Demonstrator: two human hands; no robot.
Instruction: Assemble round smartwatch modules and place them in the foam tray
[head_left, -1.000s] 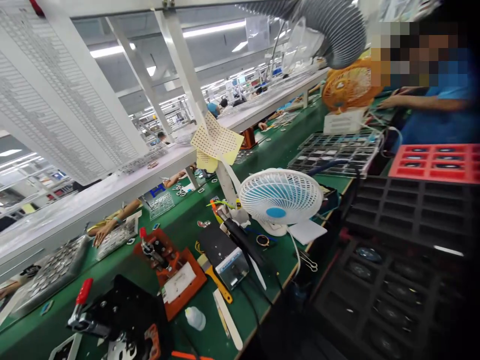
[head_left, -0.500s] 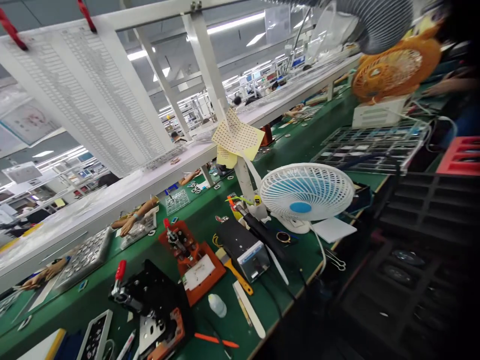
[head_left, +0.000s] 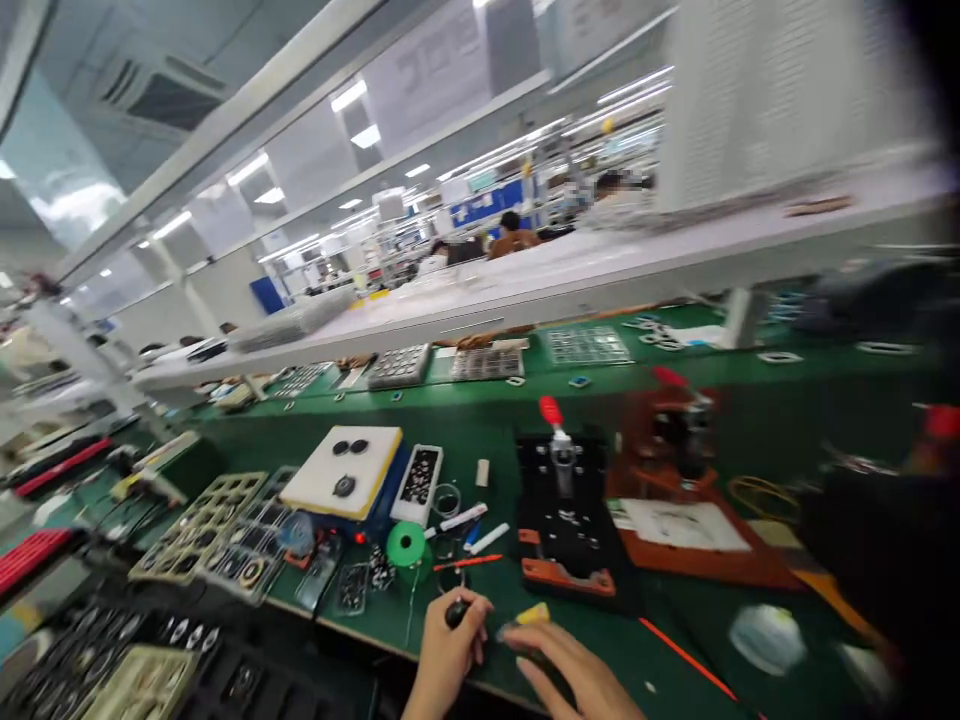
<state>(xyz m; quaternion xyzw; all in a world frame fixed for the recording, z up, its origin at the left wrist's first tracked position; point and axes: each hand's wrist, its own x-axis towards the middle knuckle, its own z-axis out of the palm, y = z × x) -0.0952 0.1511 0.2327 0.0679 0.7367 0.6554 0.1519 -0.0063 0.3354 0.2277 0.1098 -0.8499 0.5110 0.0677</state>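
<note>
At the near edge of the green bench, my left hand (head_left: 450, 640) is closed round a small black rounded object (head_left: 455, 613), most of which the fingers hide. My right hand (head_left: 574, 665) is just to its right, slightly blurred, fingers stretched out and a gap by the thumb. Beyond its fingertips is a small yellow piece (head_left: 534, 613); whether they touch I cannot tell. Past both hands stands a black clamp fixture (head_left: 566, 520) with a red-tipped lever. An orange stick (head_left: 469, 563) and a white-capped pen (head_left: 489, 539) lie ahead of my left hand.
Left are a green spool (head_left: 406, 545), a white-topped box (head_left: 345, 465) bearing black round parts, a tray of small parts (head_left: 418, 485) and beige compartment trays (head_left: 199, 520). A brown clamp fixture (head_left: 679, 470) stands right. Other people's hands (head_left: 484, 341) work under the shelf (head_left: 480, 310).
The view has swung left and levelled, so the fans have left it. Both my hands have come into view at the bottom, the left one with the black object in it.
</note>
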